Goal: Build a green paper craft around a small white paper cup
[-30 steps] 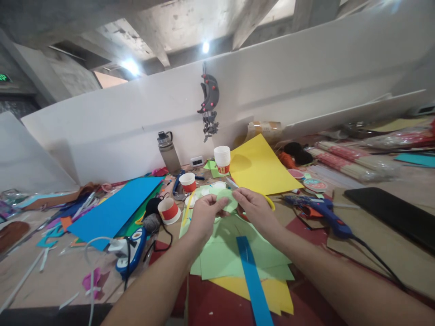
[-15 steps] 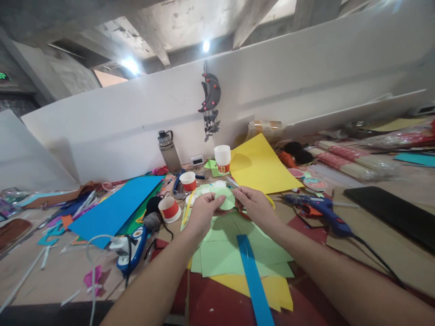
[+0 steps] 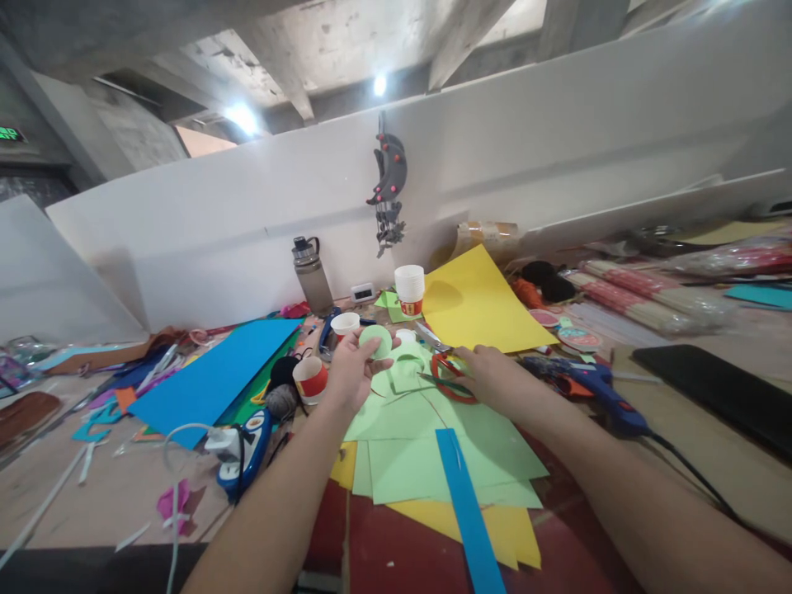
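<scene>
My left hand pinches a small light green paper disc and holds it up above the table. My right hand rests lower on the table, its fingers by the red-handled scissors that lie on the light green paper sheets. Whether the right hand grips the scissors is unclear. A blue paper strip lies across the green and yellow sheets in front of me. A red and white paper cup stands just left of my left hand.
A large blue sheet lies to the left, a yellow sheet behind. A blue glue gun with its cable lies to the right, a black tablet beyond. A water bottle, stacked cups and scraps stand near the white wall.
My hands have parted. The left hand has moved left and up with the green disc; the right hand has let go of it and dropped onto the scissors on the table.
</scene>
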### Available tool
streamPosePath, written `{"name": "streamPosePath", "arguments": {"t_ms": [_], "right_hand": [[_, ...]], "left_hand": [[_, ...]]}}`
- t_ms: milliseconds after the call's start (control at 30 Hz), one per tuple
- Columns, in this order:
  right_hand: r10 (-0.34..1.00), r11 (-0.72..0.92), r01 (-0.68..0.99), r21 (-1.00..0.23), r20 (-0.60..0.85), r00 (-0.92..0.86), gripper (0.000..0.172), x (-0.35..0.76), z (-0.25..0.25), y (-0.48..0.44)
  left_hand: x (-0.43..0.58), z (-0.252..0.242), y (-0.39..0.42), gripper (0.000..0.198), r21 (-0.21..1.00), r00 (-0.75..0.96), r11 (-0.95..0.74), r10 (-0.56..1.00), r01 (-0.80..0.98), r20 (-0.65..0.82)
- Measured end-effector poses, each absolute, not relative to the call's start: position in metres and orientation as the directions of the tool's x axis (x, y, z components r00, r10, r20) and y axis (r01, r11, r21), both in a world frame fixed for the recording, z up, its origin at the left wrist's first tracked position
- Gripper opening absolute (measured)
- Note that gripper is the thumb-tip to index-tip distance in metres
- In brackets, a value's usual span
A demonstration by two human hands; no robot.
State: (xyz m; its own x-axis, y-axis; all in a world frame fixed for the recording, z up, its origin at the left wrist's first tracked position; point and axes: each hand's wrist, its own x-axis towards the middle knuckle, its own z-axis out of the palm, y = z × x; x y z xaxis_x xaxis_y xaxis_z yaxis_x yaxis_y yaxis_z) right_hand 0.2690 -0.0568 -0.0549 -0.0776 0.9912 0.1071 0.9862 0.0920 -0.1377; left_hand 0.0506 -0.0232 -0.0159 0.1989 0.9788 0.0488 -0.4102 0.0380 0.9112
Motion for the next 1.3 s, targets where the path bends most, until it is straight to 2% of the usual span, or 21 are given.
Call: {"name": "streamPosePath", "arguments": {"t_ms": [100, 233, 300, 433, 567, 667, 767, 833, 900, 967, 1033, 1133, 1300], "right_hand": [[0.994, 0.07, 0.989, -0.129, 0.091, -0.059, 0.04, 0.265, -0.054, -0.058], [0.994, 0.032, 0.992, -0.125, 0.109, -0.018, 0.037, 0.262, -0.048, -0.062], [0.99, 0.046, 0.986, -0.16, 0.138, -0.023, 0.033, 0.26, -0.047, -0.064], [0.977, 0.184, 0.951, -0.249, 0.15, -0.149, 0.025, 0.254, -0.052, -0.065], [0.978, 0.187, 0.946, -0.264, 0.143, -0.153, 0.014, 0.246, -0.059, -0.067], [0.972, 0.207, 0.932, -0.299, 0.173, -0.16, 0.013, 0.237, -0.057, -0.072], [0.965, 0.262, 0.871, -0.416, 0.118, -0.234, 0.014, 0.231, -0.049, -0.077], [0.966, 0.257, 0.86, -0.441, 0.102, -0.237, 0.02, 0.233, -0.045, -0.076], [0.98, 0.185, 0.923, -0.337, 0.133, -0.147, 0.028, 0.24, -0.042, -0.073], [0.988, 0.08, 0.984, -0.157, 0.141, -0.058, 0.026, 0.248, -0.043, -0.07], [0.992, 0.051, 0.998, -0.044, 0.117, -0.046, 0.025, 0.253, -0.047, -0.067], [0.996, 0.022, 1.0, 0.005, 0.09, -0.023, 0.029, 0.254, -0.052, -0.066], [0.988, -0.102, 0.995, -0.02, 0.114, 0.104, 0.037, 0.251, -0.047, -0.067]], "left_hand": [[0.046, -0.016, -0.017, 0.034, 0.907, 0.159, -0.007, 0.984, -0.421, 0.081], [0.044, -0.02, -0.015, 0.033, 0.916, 0.185, 0.018, 0.981, -0.401, 0.062], [0.044, -0.021, -0.016, 0.029, 0.924, 0.202, 0.032, 0.978, -0.382, 0.049], [0.045, -0.023, -0.017, 0.026, 0.932, 0.196, 0.046, 0.98, -0.36, 0.027], [0.046, -0.025, -0.016, 0.025, 0.933, 0.203, 0.076, 0.979, -0.351, -0.004], [0.045, -0.025, -0.014, 0.024, 0.933, 0.185, 0.066, 0.983, -0.354, 0.001], [0.042, -0.025, -0.011, 0.02, 0.925, 0.145, 0.046, 0.989, -0.377, 0.01], [0.04, -0.024, -0.009, 0.018, 0.919, 0.122, 0.045, 0.993, -0.393, 0.003], [0.038, -0.024, -0.008, 0.019, 0.914, 0.115, 0.05, 0.993, -0.403, -0.004], [0.037, -0.023, -0.007, 0.021, 0.91, 0.108, 0.049, 0.994, -0.411, -0.004], [0.037, -0.024, -0.006, 0.023, 0.906, 0.091, 0.04, 0.996, -0.421, -0.001], [0.036, -0.025, -0.005, 0.019, 0.898, 0.076, 0.035, 0.997, -0.439, -0.002], [0.036, -0.027, -0.007, 0.015, 0.907, 0.093, 0.04, 0.996, -0.419, -0.001]]}}
